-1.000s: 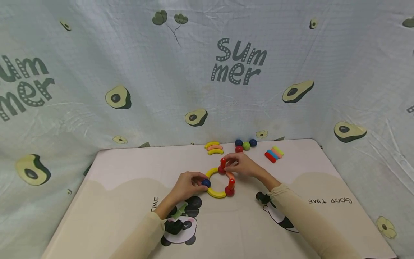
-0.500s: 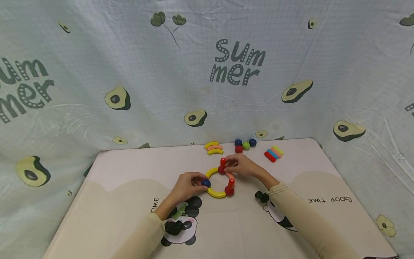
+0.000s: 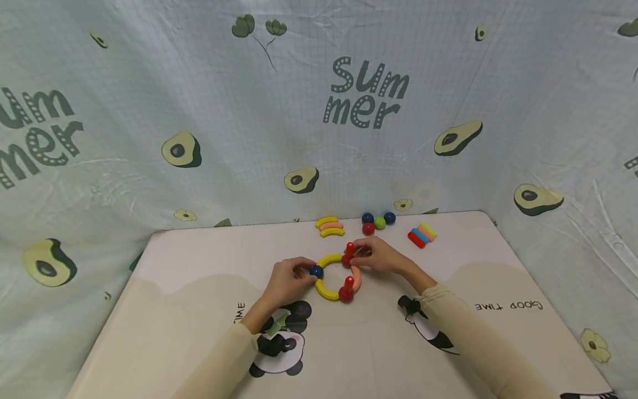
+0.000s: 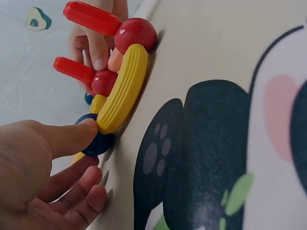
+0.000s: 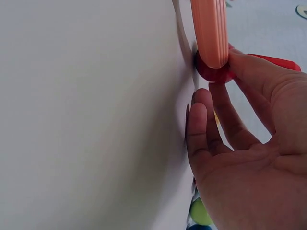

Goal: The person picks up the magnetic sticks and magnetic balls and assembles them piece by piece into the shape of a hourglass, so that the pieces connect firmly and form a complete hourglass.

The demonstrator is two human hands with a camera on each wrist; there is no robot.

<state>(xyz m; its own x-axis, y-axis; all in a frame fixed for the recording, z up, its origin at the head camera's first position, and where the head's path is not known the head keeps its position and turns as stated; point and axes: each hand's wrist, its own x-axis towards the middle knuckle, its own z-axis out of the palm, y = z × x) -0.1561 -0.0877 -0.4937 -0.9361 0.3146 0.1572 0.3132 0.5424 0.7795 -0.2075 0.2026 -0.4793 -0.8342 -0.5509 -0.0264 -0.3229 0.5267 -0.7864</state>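
Note:
A ring lies on the table, built of two yellow curved sticks (image 3: 326, 290), an orange curved stick (image 3: 356, 278) and balls at the joints. My left hand (image 3: 288, 281) pinches the blue ball (image 3: 316, 271) at the ring's left, thumb on top in the left wrist view. At the far side, my right hand (image 3: 380, 256) pinches a red ball (image 5: 213, 73) between thumb and fingers. A red stick (image 3: 350, 250) stands up from that ball. The nearer red ball (image 3: 346, 294) carries another upright red stick (image 3: 349, 284), with neither hand on it.
Behind the ring lie spare curved sticks (image 3: 331, 226). To their right is a cluster of balls (image 3: 379, 223) in blue, green and red. Several straight sticks (image 3: 422, 235) lie side by side farther right. A patterned cloth (image 3: 239, 111) hangs behind the table's back edge.
The ring has turned a little clockwise: the blue ball went away from me, the far red ball right, the near one left. Both hands kept their grip and moved with it.

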